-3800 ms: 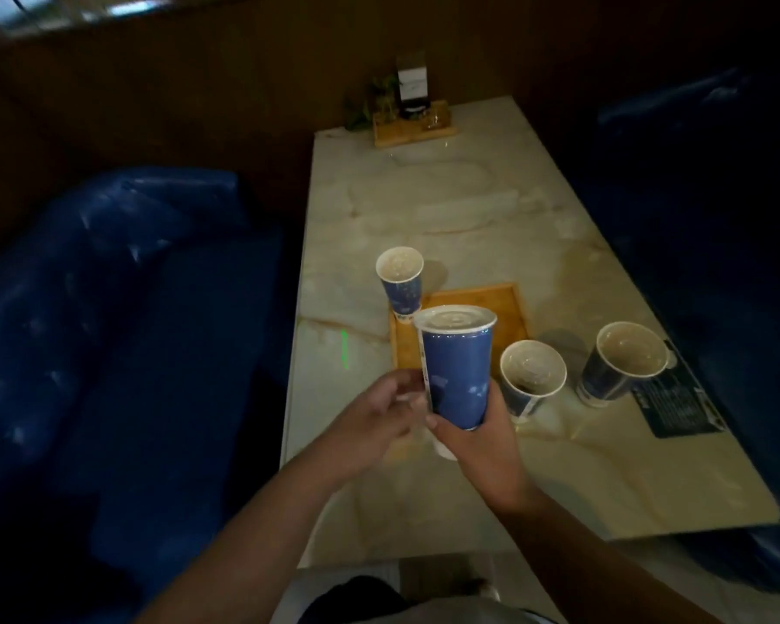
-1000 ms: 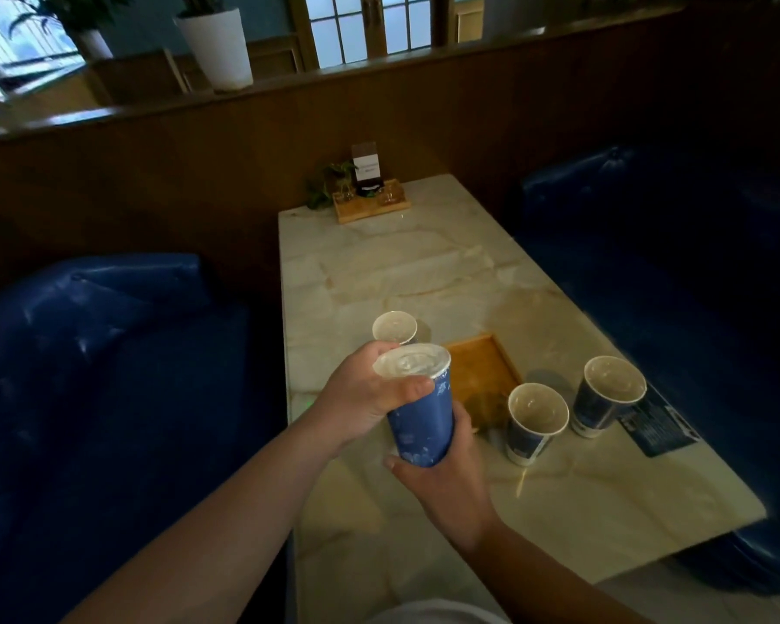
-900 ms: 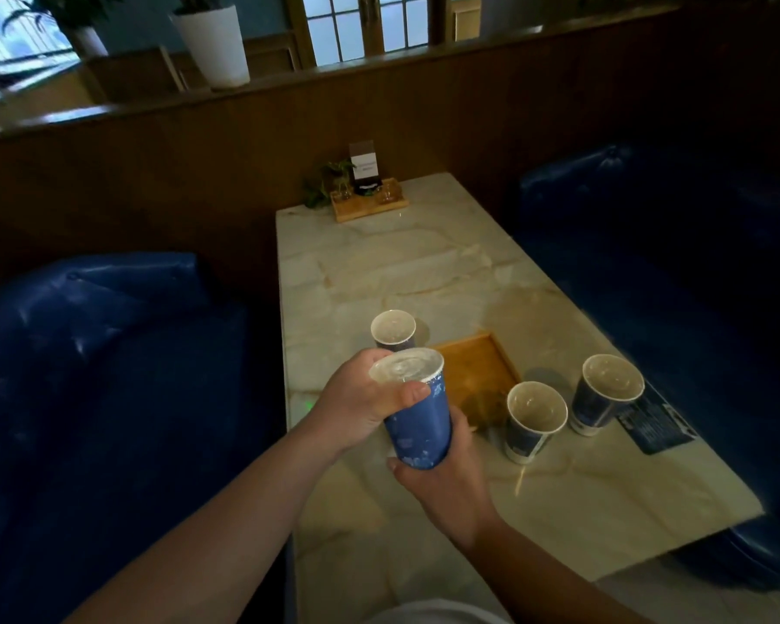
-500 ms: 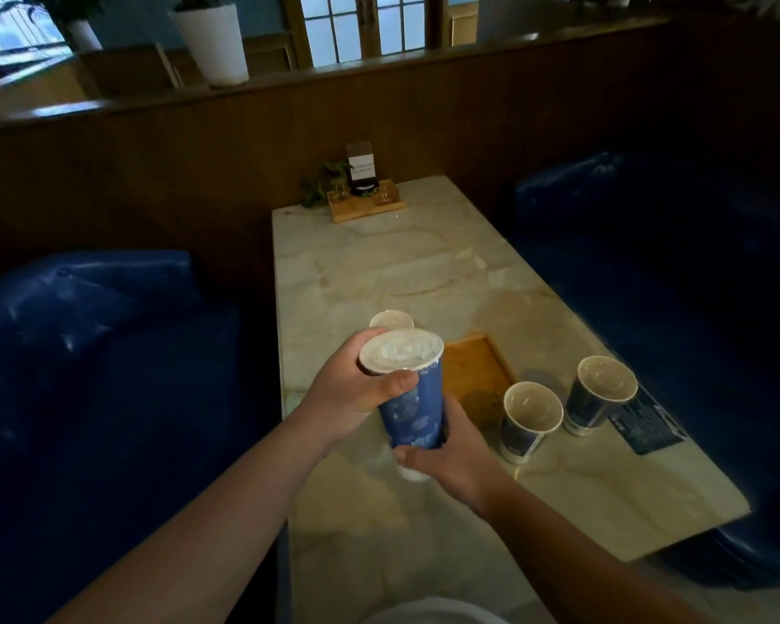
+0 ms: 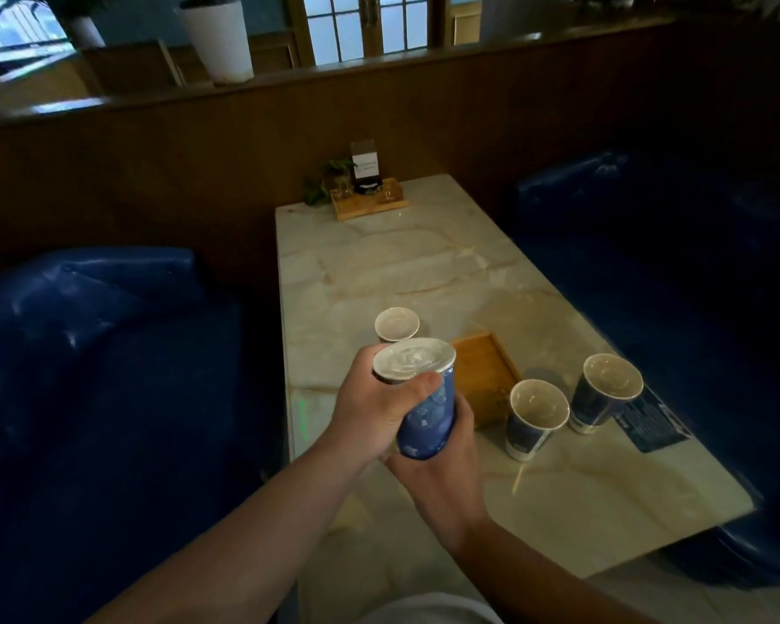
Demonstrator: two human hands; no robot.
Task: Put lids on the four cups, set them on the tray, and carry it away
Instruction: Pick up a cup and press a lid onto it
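Observation:
A blue paper cup (image 5: 426,418) with a clear lid (image 5: 413,363) on top is held above the table's near left part. My left hand (image 5: 372,405) grips its rim, thumb on the lid's edge. My right hand (image 5: 442,470) holds the cup's base from below. Behind it stands another cup (image 5: 396,324), lid state unclear. A wooden tray (image 5: 485,376) lies just right of the held cup. Two more blue cups stand right of the tray: one (image 5: 534,416) nearer, one (image 5: 606,389) farther right.
The marble table (image 5: 401,272) runs away from me between blue booth seats (image 5: 86,353). A wooden holder with a sign and plant (image 5: 365,195) stands at the far end. A dark card (image 5: 651,425) lies under the rightmost cup. A thin stick (image 5: 518,477) lies near the front.
Earlier only my right hand held the cup; my left hand has since come onto its rim and lid. In the last second the cup stays held, tilting slightly, while the view shifts a little.

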